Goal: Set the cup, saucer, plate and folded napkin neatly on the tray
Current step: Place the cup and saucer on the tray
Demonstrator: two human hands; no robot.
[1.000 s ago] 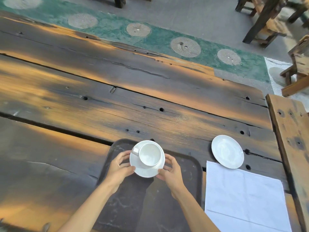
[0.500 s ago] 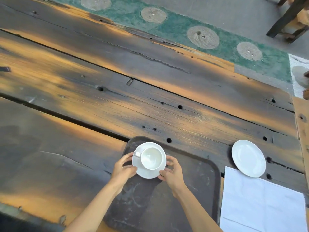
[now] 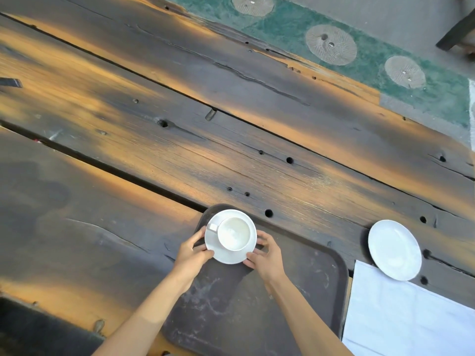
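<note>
A white cup (image 3: 234, 233) stands on a white saucer (image 3: 228, 255) at the far left corner of the dark brown tray (image 3: 295, 291). The cup's handle points to the far left. My left hand (image 3: 191, 254) pinches the saucer's left rim. My right hand (image 3: 264, 256) pinches its right rim, thumb at the near edge. A white plate (image 3: 394, 249) lies on the table to the right of the tray. The white napkin (image 3: 411, 317) lies spread flat, near the plate and beside the tray's right edge.
The table (image 3: 154, 124) is made of rough dark planks with gaps and holes. Its far edge runs diagonally at the upper right, with green paving (image 3: 372, 47) beyond. A dark chair leg (image 3: 455, 34) stands at the top right.
The saucer with the cup has shifted toward the tray's far left corner, both hands still on its rim. The view has swung left and down.
</note>
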